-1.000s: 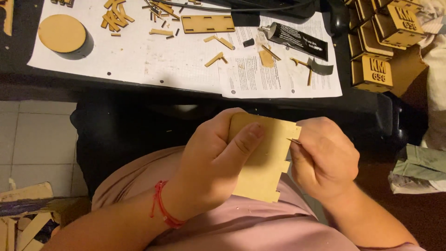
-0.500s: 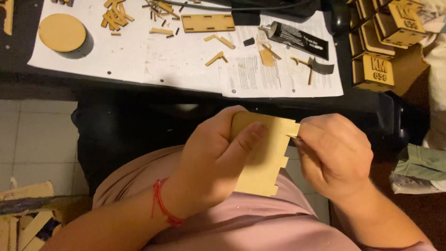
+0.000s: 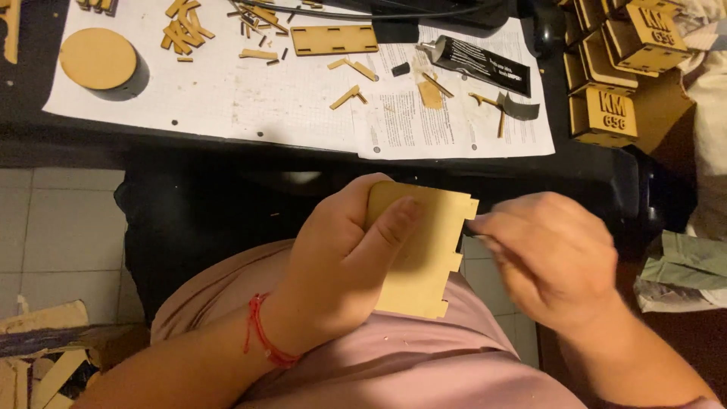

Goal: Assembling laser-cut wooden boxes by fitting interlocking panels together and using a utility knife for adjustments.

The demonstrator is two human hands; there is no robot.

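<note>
My left hand (image 3: 344, 265), with a red string at the wrist, grips a flat tan wooden panel (image 3: 424, 254) with notched edges, thumb laid across its face. The panel is held over my lap, below the table edge. My right hand (image 3: 553, 257) is beside the panel's upper right corner, fingertips pinched together at the notched edge. It is blurred, and I cannot tell whether anything is between its fingers.
On the black table lie white paper sheets (image 3: 250, 91), several small wooden pieces (image 3: 182, 30), a slotted wooden strip (image 3: 333, 39), a round wooden disc (image 3: 97, 57) and a black glue tube (image 3: 477, 60). Wooden boxes (image 3: 606, 113) are stacked at the right. Wood scraps (image 3: 38, 356) lie on the tiled floor.
My right hand has shifted slightly to the right, off the panel's corner. The left hand keeps the panel nearly still.
</note>
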